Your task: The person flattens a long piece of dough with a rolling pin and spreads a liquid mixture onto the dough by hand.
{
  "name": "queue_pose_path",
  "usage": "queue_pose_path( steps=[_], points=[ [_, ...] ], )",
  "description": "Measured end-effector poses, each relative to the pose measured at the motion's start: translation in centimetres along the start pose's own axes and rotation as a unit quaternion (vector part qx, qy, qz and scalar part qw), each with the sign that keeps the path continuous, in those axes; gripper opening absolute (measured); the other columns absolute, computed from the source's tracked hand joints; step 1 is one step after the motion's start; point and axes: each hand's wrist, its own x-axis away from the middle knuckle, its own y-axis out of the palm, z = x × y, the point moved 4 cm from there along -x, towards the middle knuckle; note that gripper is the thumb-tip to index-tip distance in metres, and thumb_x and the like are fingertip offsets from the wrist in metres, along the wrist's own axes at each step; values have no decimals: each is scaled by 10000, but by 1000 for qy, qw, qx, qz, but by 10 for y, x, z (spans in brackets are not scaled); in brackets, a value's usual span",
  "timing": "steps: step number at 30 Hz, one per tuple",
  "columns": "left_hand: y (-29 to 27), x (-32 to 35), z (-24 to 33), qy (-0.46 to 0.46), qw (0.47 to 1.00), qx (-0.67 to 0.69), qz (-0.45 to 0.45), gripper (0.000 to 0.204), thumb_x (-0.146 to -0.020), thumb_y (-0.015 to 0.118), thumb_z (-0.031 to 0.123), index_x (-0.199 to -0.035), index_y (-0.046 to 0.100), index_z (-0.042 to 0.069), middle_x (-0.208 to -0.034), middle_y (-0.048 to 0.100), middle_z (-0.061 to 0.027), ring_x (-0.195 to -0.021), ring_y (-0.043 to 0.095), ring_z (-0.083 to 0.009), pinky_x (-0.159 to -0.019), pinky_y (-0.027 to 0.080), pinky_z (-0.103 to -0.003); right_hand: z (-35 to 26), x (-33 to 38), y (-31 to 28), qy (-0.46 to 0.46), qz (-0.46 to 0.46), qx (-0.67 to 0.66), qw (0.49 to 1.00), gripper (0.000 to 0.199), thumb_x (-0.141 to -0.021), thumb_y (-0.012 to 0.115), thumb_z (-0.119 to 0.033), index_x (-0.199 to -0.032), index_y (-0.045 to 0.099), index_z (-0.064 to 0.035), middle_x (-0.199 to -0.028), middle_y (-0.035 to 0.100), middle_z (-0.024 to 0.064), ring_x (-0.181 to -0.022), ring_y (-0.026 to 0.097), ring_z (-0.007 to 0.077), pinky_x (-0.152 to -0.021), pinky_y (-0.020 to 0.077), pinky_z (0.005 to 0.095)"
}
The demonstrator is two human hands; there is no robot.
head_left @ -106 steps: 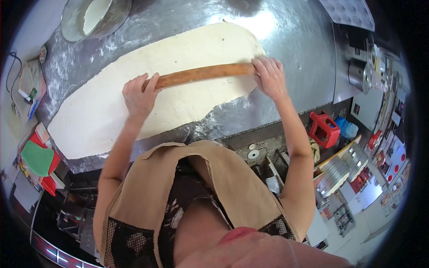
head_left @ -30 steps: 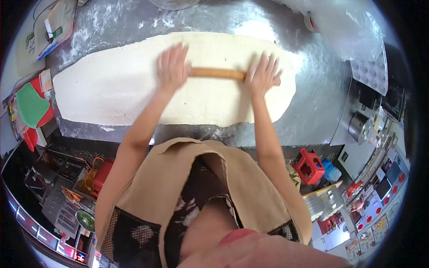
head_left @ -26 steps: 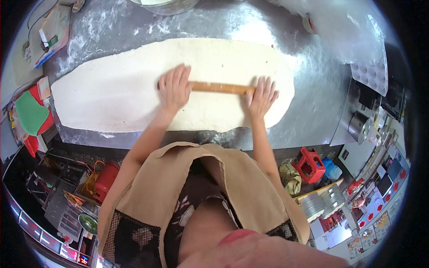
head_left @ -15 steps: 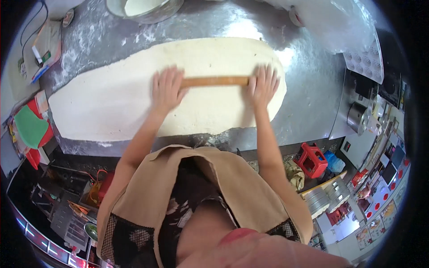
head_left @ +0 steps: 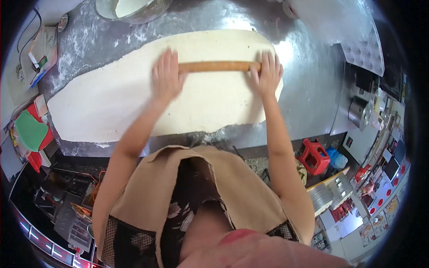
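A large, long sheet of pale dough [head_left: 111,98] lies flat on a floured steel worktop [head_left: 308,89]. A wooden rolling pin [head_left: 216,66] lies across the right part of the sheet. My left hand [head_left: 166,78] presses flat on the pin's left end, fingers spread. Over the pin's right end, near the sheet's right edge, my right hand [head_left: 267,73] presses down the same way. Both palms rest on top of the pin rather than closing around it.
A metal bowl [head_left: 132,9] with white contents stands at the back left. A white moulded tray [head_left: 364,49] sits at the back right. A red crate [head_left: 313,156] and stacked pans are on the floor to the right. Green and red items [head_left: 31,134] lie at the left.
Both hands have pushed the rolling pin away from me, toward the far edge of the dough. The hands stay on the pin's two ends.
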Motion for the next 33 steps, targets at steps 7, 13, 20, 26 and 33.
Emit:
queue_pose_path(
  steps=[7, 13, 20, 26, 33],
  points=[
    [-35, -26, -22, 3, 994, 92, 59, 579, -870, 595, 308, -1372, 426, 73, -1415, 385, -186, -1317, 355, -337, -1090, 259, -492, 0, -26, -42, 16, -17, -94, 995, 492, -881, 541, -356, -1281, 490, -73, -1369, 437, 183, -1257, 401, 388, -1097, 258, 489],
    [-7, 46, 34, -87, 991, -53, -82, 653, -861, 592, 326, -1421, 354, 86, -1474, 282, -207, -1351, 281, -380, -1070, 223, -594, -21, 31, -14, 27, -19, -30, 999, 631, -863, 535, -407, -1380, 396, -72, -1429, 364, 215, -1338, 299, 408, -1089, 253, 504],
    [-36, 150, 62, 136, 988, 71, -31, 377, -798, 574, 147, -1174, 574, 117, -1087, 562, -35, -1036, 540, -189, -849, 445, -360, -5, 193, -69, -68, -9, 10, 998, 604, -718, 764, -348, -1241, 526, -165, -1205, 527, 52, -1168, 464, 286, -1075, 269, 517],
    [-87, 167, -22, 129, 988, 75, -34, 364, -811, 562, 137, -1174, 577, 106, -1118, 570, -48, -1022, 551, -226, -847, 437, -378, -94, 161, -70, -99, -100, -61, 988, 465, -738, 733, -217, -1153, 553, -109, -1120, 540, 89, -1140, 478, 294, -1061, 292, 531],
    [-158, 208, -227, 36, 993, -75, 85, 346, -808, 578, 89, -1150, 604, 128, -1106, 585, -21, -1063, 539, -198, -932, 372, -408, -321, 111, -14, -87, -21, -127, 988, 497, -723, 748, -187, -1158, 519, -114, -1155, 547, 65, -1182, 469, 268, -1090, 215, 536]
  ],
)
